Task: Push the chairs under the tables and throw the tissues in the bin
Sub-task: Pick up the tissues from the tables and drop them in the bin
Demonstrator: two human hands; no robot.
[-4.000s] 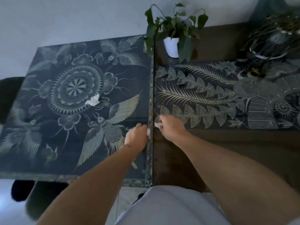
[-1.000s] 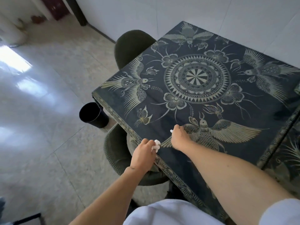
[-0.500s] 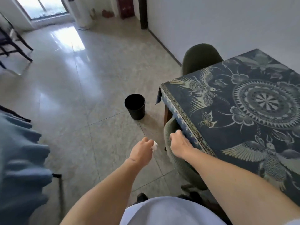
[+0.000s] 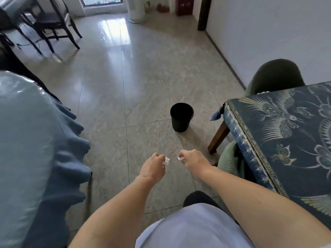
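Above the tiled floor (image 4: 143, 83), the left hand (image 4: 153, 167) pinches a crumpled tissue (image 4: 166, 161) and the right hand (image 4: 194, 161) pinches a second tissue (image 4: 180, 158), fingers curled round each. Ahead of both hands and well apart from them, the black bin (image 4: 181, 117) stands upright on the floor near the corner of the patterned table (image 4: 279, 140). Two green chairs (image 4: 274, 76) sit at the table's near and far edges.
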